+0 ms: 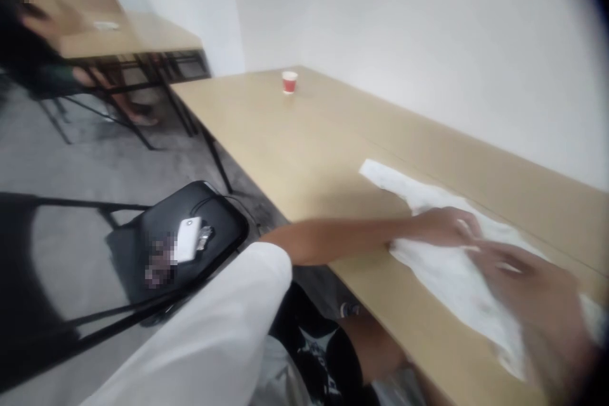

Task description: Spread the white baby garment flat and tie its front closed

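A rumpled white cloth (442, 273) lies spread over the near right part of the light wooden table (285, 152). One narrow end of it points toward the far end of the table. My left hand (445, 226) reaches across it, fingers curled closed, with a bit of white showing between them. Close beside it, almost touching, is my right hand (533, 279), also closed in a pinch over the cloth. Motion blur softens both hands, and the exact grip on the cloth is partly hidden by the fingers.
A red and white paper cup (289, 82) stands toward the table's far end, near the wall (404, 25). To the left, a black chair (223, 222) holds a white phone-like object (188, 240) and small items. Another person (28, 44) sits at a second table (137, 35).
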`<state>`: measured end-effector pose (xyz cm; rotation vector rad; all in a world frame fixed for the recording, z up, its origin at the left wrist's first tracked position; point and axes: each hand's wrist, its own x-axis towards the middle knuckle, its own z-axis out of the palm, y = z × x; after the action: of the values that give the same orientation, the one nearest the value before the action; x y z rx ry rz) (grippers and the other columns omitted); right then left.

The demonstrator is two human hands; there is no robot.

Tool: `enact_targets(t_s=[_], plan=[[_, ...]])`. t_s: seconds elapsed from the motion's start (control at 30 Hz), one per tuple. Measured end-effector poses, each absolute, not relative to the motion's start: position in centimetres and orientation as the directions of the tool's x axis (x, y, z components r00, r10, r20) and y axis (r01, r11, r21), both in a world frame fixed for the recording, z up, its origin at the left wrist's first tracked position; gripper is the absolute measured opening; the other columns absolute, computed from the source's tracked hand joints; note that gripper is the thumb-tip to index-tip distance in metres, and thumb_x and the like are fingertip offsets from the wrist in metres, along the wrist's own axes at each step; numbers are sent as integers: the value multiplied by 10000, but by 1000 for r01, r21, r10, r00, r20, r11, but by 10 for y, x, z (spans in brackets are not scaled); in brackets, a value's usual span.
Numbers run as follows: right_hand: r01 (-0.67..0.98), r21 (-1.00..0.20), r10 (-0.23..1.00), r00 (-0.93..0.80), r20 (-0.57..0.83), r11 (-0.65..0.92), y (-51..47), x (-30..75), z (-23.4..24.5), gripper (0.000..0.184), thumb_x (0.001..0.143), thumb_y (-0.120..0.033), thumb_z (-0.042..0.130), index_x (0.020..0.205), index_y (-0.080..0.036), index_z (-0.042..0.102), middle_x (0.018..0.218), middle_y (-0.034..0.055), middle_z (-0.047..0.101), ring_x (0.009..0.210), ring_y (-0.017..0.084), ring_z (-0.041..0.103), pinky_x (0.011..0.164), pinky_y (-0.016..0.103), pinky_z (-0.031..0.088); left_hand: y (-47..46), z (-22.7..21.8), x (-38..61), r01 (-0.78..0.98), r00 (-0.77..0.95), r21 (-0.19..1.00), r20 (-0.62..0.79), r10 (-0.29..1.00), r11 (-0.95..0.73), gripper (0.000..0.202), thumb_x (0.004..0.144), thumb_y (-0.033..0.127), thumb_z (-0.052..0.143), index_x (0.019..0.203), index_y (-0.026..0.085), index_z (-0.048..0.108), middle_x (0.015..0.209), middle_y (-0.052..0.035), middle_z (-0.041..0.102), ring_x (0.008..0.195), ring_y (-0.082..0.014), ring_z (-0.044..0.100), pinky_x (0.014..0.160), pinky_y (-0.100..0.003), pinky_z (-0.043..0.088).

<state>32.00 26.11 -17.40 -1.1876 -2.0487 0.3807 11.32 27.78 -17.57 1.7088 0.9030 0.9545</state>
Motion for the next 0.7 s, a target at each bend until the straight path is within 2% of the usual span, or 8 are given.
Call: enact_targets(t_s=[0.1, 0.2, 0.3, 0.43, 0.53, 0.7], plan=[[500, -720, 875, -330, 355, 481, 259, 306, -160, 383, 716, -511, 734, 878, -164, 725, 833, 126, 671, 681, 208, 646, 585, 281, 541, 275, -172, 111, 148, 380, 915, 297, 876, -374, 143, 812, 102, 731, 902, 117, 621, 922, -74, 684, 846, -156, 616, 724, -234, 449], [393, -794, 864, -398, 308, 464, 264, 299, -154, 423, 712, -511, 727, 882, -125, 692, 847, 116, 668, 697, 177, 623, 619, 265, 535, 277, -170, 106, 78, 397, 903, 361, 844, -422, 70, 833, 84, 671, 837, 89, 602, 826, -51, 663, 773, -137, 586, 683, -221, 428], [363, -821, 866, -413, 283, 441, 270, 298, -153, 370, 726, -466, 714, 855, -123, 659, 854, 101, 663, 718, 152, 608, 645, 246, 522, 283, -170, 102, 78, 375, 915, 341, 862, -395, 71, 807, 81, 652, 875, 78, 632, 734, 12, 637, 756, -136, 583, 684, -203, 413], [353, -826, 865, -413, 284, 440, 271, 297, -155, 298, 753, -394, 692, 866, -122, 647, 854, 78, 650, 722, 126, 589, 654, 221, 498, 285, -169, 98, 56, 421, 919, 332, 844, -390, 119, 777, 109, 634, 895, 105, 638, 779, -33, 665, 727, -137, 611, 640, -205, 438], [356, -838, 876, -408, 259, 413, 271, 297, -157, 300, 756, -384, 672, 888, -116, 653, 800, 63, 631, 685, 113, 565, 626, 211, 467, 285, -169, 98, 77, 427, 919, 320, 846, -387, 140, 770, 106, 589, 894, 120, 651, 746, -23, 654, 687, -127, 597, 601, -192, 418], [295, -883, 897, -367, 248, 365, 275, 296, -158, 316, 735, -391, 662, 889, -117, 624, 810, 62, 627, 730, 122, 580, 660, 215, 465, 285, -165, 98, 43, 433, 941, 285, 855, -336, 237, 733, 69, 579, 950, 124, 658, 878, -41, 686, 840, -149, 646, 747, -219, 490]])
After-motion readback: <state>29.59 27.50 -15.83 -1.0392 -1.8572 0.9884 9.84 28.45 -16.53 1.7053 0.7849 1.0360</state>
